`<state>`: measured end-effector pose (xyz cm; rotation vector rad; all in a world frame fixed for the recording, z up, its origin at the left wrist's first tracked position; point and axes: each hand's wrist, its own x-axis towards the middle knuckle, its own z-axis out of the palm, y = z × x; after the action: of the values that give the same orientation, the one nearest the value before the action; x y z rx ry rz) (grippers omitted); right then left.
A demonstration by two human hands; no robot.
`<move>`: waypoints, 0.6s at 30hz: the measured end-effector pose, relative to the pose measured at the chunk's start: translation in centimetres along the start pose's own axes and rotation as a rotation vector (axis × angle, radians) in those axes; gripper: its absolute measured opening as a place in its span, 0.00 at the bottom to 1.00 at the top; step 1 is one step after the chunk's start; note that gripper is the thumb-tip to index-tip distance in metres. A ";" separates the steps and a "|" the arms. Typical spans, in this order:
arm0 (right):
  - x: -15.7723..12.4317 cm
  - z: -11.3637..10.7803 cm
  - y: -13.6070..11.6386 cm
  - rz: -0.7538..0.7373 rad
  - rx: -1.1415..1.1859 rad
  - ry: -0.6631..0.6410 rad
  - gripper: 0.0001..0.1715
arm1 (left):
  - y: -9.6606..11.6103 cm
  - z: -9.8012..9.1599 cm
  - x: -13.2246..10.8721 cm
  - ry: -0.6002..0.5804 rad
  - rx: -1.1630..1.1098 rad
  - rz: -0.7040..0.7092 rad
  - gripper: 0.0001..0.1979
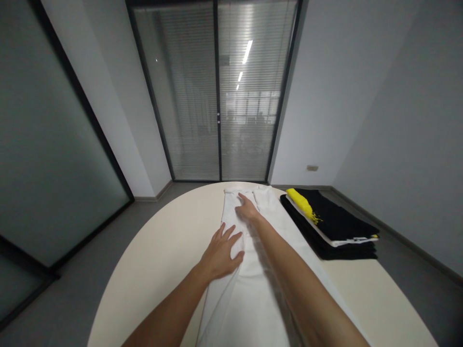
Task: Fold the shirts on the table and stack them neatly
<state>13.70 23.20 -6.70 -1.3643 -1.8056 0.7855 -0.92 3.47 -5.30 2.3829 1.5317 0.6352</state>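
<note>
A long piece of white cloth (253,294) lies lengthwise on the table, from its far edge down past the bottom of the view. A fold runs along its left side. My left hand (222,253) rests on that left side, fingers spread and pointing away from me. Farther up, my right hand (247,208) reaches across the cloth near its far end, with the index finger stretched out and the other fingers partly hidden. Neither hand shows cloth gripped in it. My right forearm covers part of the cloth's middle.
The round cream table (162,250) fills the lower view. On its right lies a stack of folded black cloths (336,217) with a white layer between, topped by a yellow fringed cloth (301,201). A glass door with blinds (195,106) stands beyond.
</note>
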 end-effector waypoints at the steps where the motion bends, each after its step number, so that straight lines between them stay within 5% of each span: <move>1: -0.1 0.0 0.1 0.004 0.009 -0.006 0.44 | 0.0 0.0 0.0 -0.005 0.003 0.001 0.30; 9: -0.2 -0.4 0.6 0.015 0.020 -0.020 0.44 | 0.7 -0.2 -0.1 0.035 0.035 0.024 0.24; 15: 0.5 -0.1 1.1 0.011 0.025 -0.018 0.38 | 1.3 0.0 -0.5 -0.055 0.023 0.048 0.28; 18: 0.7 -0.2 1.4 -0.029 0.033 0.001 0.40 | 1.2 0.0 -0.5 -0.069 0.023 0.047 0.22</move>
<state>14.46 24.27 -7.62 -1.3141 -1.8008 0.7955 -0.16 2.54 -4.94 2.4384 1.4666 0.5420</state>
